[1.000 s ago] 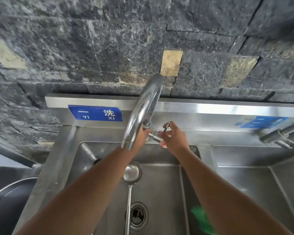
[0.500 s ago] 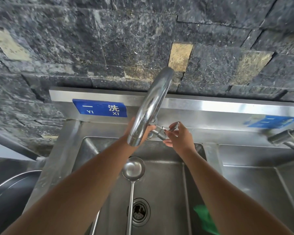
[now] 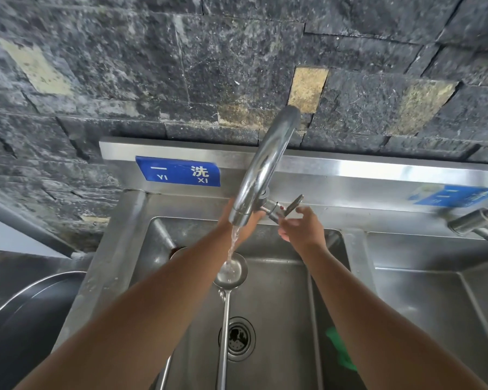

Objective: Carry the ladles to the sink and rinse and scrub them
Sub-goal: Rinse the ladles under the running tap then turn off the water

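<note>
A steel ladle (image 3: 230, 273) lies in the left sink basin (image 3: 279, 291), bowl under the tap and handle running toward me past the drain (image 3: 237, 339). Water falls from the curved faucet spout (image 3: 265, 170) into the ladle's bowl. Part of a second ladle's handle (image 3: 164, 372) shows beside my left forearm. My left hand (image 3: 244, 225) is up behind the spout's mouth, its fingers hidden. My right hand (image 3: 300, 228) pinches the base of the tap lever (image 3: 295, 202) between thumb and forefinger.
A green scrub pad (image 3: 340, 350) lies right of the basin's divider. A second basin (image 3: 434, 291) with its own tap (image 3: 476, 223) is on the right. A large metal bowl (image 3: 26, 319) stands left of the sink. The stone wall rises behind the splashback.
Water now runs from the spout into the ladle's bowl; before it was dry. The tap lever has turned under my right hand. The view has shifted slightly.
</note>
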`<state>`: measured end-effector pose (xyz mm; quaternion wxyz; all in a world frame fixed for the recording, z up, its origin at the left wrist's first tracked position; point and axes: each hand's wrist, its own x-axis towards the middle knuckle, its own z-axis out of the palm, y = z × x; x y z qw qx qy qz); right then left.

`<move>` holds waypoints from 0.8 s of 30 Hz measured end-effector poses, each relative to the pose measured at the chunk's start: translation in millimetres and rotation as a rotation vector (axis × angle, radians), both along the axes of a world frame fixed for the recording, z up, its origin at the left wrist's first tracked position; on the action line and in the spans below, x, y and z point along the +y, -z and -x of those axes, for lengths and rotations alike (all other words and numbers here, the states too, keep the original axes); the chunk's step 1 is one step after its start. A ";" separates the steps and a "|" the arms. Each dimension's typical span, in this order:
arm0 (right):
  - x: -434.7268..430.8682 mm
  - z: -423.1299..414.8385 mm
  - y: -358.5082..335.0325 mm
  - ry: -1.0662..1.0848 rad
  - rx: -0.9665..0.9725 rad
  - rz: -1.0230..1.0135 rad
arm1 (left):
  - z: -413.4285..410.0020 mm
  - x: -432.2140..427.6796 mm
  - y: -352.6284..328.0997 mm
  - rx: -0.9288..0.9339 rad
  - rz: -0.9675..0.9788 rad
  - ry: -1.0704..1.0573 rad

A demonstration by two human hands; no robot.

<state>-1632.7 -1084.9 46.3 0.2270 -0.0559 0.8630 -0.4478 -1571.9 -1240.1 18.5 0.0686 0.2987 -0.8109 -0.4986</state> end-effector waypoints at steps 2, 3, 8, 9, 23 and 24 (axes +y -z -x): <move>3.1 -14.1 -0.3 -0.002 -0.013 -0.047 | -12.0 7.9 0.5 0.055 -0.010 -0.050; 5.0 -21.2 -0.1 -0.011 -0.027 -0.052 | -18.5 13.4 1.0 0.085 -0.015 -0.080; 4.6 -60.9 -3.5 -0.129 -0.086 -0.032 | -67.0 22.4 -19.7 -0.018 0.179 -0.097; 2.6 -70.1 -3.0 -0.164 -0.086 -0.036 | -79.7 23.7 -23.6 -0.032 0.203 -0.071; -40.1 -215.6 112.7 -0.404 -0.416 -0.095 | -273.6 35.2 64.9 -0.423 -0.031 -0.390; -42.2 -219.2 124.9 -0.366 -0.450 -0.094 | -279.2 33.9 79.2 -0.442 -0.067 -0.416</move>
